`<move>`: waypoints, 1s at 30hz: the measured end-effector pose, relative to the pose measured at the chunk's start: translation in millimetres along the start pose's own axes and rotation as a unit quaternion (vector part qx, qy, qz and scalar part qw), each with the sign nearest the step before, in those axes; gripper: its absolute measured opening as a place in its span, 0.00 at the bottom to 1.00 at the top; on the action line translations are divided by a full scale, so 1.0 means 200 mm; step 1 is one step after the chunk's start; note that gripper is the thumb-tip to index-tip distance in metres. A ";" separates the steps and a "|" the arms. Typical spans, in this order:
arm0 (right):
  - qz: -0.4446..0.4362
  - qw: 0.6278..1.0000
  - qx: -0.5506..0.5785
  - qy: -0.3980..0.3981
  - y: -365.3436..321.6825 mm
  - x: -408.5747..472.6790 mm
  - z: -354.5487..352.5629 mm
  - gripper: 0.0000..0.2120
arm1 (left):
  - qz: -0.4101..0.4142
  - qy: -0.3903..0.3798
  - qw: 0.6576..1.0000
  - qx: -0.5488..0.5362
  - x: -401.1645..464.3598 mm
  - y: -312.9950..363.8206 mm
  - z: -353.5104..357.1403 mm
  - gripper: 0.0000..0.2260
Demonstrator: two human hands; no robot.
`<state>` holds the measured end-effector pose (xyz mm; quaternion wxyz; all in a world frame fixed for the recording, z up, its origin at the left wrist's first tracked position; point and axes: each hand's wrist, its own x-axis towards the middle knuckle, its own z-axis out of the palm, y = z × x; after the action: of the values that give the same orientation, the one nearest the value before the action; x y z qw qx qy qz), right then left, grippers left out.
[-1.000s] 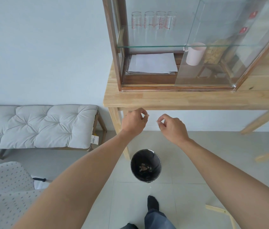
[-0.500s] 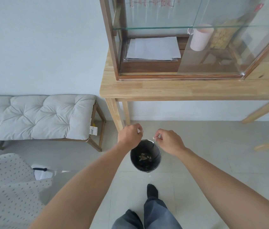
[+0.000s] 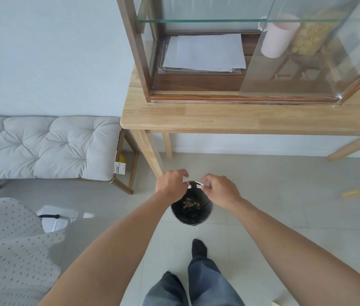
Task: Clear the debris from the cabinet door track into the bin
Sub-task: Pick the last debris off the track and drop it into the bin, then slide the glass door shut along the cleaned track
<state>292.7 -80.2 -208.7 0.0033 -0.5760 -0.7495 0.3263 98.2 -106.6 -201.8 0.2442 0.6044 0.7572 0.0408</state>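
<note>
**Both hands now down over the bin**

Your left hand has dropped from the table edge to the bin rim, fingers pinched on a pale scrap. Your right hand has come down beside it, pinching another crumb. Both bits hang above the bin's mouth, so release looks next. The cabinet track sits well above, apparently clear.

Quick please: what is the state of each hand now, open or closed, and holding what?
Left hand: closed in a pinch on a small pale debris piece, over the bin.
Right hand: closed in a pinch on another debris bit, over the bin.
</note>
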 end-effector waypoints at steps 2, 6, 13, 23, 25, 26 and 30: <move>0.006 1.000 -0.003 0.001 0.02 0.01 -0.01 0.13 | -0.009 0.002 1.000 -0.010 0.01 0.00 0.00 0.11; 0.016 1.000 -0.005 0.012 0.05 0.00 -0.04 0.15 | -0.018 0.006 0.999 -0.027 0.01 -0.01 -0.03 0.11; -0.004 0.998 0.002 0.056 -0.01 -0.03 -0.21 0.16 | 0.016 0.040 0.998 -0.048 -0.03 0.02 -0.25 0.14; -0.026 0.990 0.030 0.137 -0.27 -0.13 -0.61 0.19 | 0.070 0.118 0.988 -0.074 -0.12 0.10 -0.74 0.16; -0.033 0.987 0.034 0.152 -0.31 -0.15 -0.69 0.19 | 0.075 0.139 0.984 -0.079 -0.13 0.11 -0.83 0.16; -0.037 0.986 0.036 0.159 -0.33 -0.16 -0.74 0.18 | 0.075 0.149 0.983 -0.079 -0.13 0.12 -0.88 0.16; -0.057 0.979 0.032 0.192 -0.38 -0.18 -0.89 0.16 | 0.074 0.183 0.977 -0.083 -0.13 0.13 -1.03 0.16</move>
<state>307.2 -33.2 -17.5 0.1837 -0.5841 -0.7556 0.2326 38.6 -76.1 -3.0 0.1469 0.6184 0.7364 0.2316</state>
